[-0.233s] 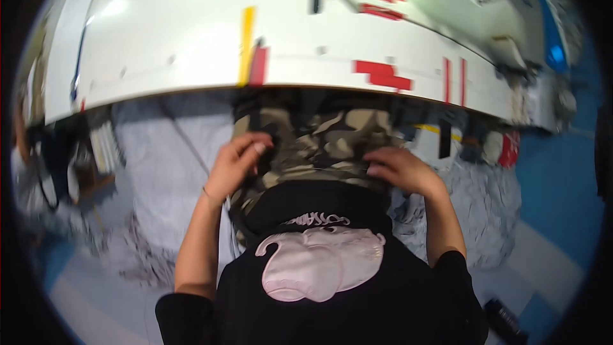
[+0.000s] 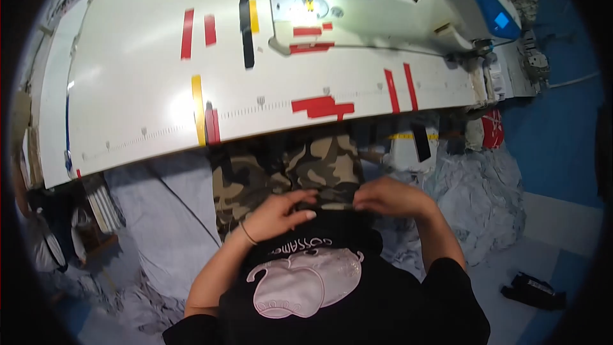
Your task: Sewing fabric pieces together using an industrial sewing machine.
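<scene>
I'm sitting back from the white worktop [image 2: 128, 57], both hands down in my lap rather than up at the sewing machine [image 2: 408, 0] on the far right. My left hand [image 2: 281, 214] is lying curled, fingers bent loosely over the hem of my black shirt [image 2: 332, 281], right where it meets my camouflage trousers [image 2: 306, 169]. My right hand [image 2: 389, 197] is mirroring it, fingers tucked down at the same edge; whether either is actually pinching cloth, I cannot tell. Pale grey fabric [image 2: 479, 191] is piling on the floor at both sides, within easy reach of my seat.
</scene>
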Tool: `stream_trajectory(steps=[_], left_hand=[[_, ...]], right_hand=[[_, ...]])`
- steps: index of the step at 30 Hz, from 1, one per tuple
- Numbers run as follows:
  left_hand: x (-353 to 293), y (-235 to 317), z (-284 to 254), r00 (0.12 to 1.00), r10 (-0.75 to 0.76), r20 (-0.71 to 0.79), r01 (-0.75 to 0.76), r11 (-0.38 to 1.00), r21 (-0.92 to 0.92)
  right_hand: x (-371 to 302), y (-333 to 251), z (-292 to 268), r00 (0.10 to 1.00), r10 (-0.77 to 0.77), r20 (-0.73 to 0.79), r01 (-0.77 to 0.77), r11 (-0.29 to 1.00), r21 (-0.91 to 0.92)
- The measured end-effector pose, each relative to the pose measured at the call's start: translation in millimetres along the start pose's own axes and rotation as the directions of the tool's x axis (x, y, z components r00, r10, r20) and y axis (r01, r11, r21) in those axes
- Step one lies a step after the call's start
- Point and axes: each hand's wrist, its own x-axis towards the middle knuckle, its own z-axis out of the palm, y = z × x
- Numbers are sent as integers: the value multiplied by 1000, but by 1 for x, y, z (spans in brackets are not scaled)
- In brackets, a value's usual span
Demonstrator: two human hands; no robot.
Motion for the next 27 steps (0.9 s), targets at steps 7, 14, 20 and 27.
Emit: stream_trajectory(steps=[7,14,20,27], left_hand=[[30,14,7,984,171,-43,-169,984,53],[49,3,28,959,275,64,-281,903,326],[25,-9,8,960,41,-276,-89,983,-162],[-26,47,-45,938,157,-310,-327,697,-638]], right_hand=[[-19,-47,-21,974,-190,-122,218,934,284],[19,-19,14,508,245,-826,56,947,316],[49,-16,43,826,261,-499,145,758,636],[105,-83,68,761,-487,-429,480,867,-132]])
